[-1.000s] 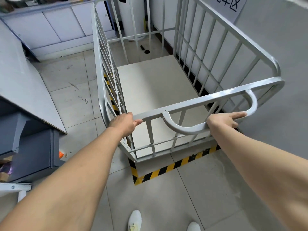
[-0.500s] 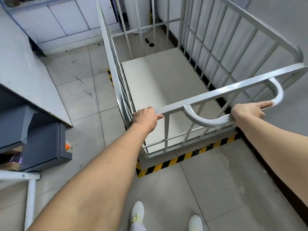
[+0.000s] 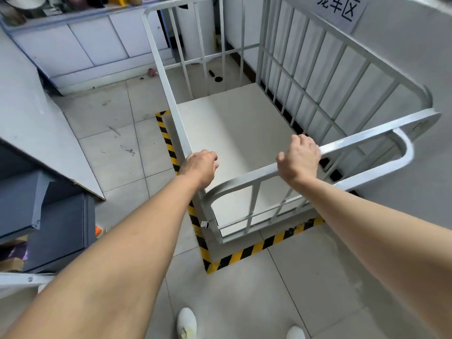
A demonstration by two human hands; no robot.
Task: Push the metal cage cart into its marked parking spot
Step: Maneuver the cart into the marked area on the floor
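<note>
The silver metal cage cart [image 3: 303,77] stands against the right wall, its pale floor board empty. It sits inside the parking spot outlined by yellow-and-black striped tape [image 3: 247,253], whose left strip and near strip show beside the cart's base. My left hand [image 3: 201,165] is closed over the cart's near left corner post. My right hand [image 3: 299,159] grips the near top rail, left of the curved handle loop [image 3: 406,152]. A sign with characters [image 3: 338,7] hangs on the wall above the cart.
A grey slanted panel and dark metal cabinet [image 3: 58,223] stand on the left. White low cabinets [image 3: 80,52] line the far wall. Small dark items [image 3: 215,75] lie on the floor beyond the cart. My white shoes [image 3: 187,322] are at the bottom edge.
My right hand has moved left from the curved handle loop onto the top rail. The cart's left side stands farther inside the left tape strip, which shows along its whole length.
</note>
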